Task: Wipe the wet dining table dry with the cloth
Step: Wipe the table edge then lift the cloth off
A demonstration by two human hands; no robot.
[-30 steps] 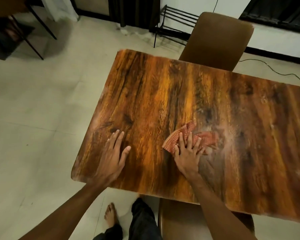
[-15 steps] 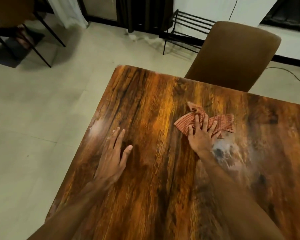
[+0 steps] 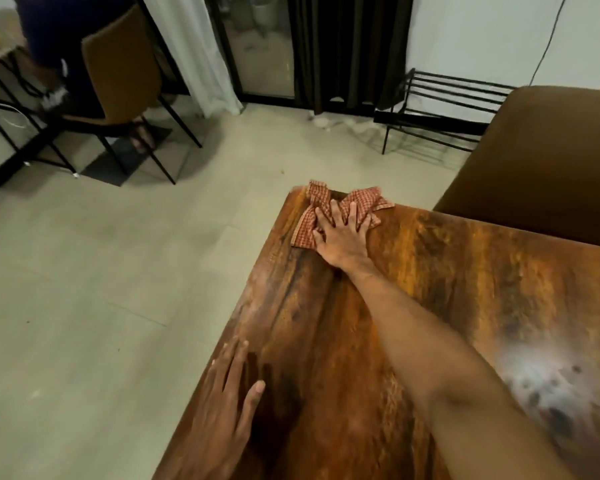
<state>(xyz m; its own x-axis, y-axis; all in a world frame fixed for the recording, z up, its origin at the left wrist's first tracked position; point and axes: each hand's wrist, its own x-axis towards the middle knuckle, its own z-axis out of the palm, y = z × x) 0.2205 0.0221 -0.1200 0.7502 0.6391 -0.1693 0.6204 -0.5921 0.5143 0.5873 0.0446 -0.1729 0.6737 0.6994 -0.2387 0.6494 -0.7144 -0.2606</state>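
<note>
Fingers: right hand (image 3: pixel 342 237) spread flat on cloth (image 3: pixel 329 209); left hand (image 3: pixel 229 403) splayed, bracing table (image 3: pixel 326 341).
Position: far corner.
Remaining: wet patch (image 3: pixel 548 382) near right.

Crumpled red-checked cloth (image 3: pixel 340 209) at wooden table (image 3: pixel 465 289) far corner.

The dining table (image 3: pixel 430 306) fills the lower right of the frame, with the cloth (image 3: pixel 340 211) lying at its far left corner under the flat right hand (image 3: pixel 343 237). The left hand (image 3: pixel 229 403) rests flat on the table's left edge, low in the frame. A chair (image 3: pixel 541 161) stands behind the table at upper right, a wire rack (image 3: pixel 440 109) behind that by the wall, and another chair (image 3: pixel 125 74) at upper left, apparently with someone seated there.
</note>
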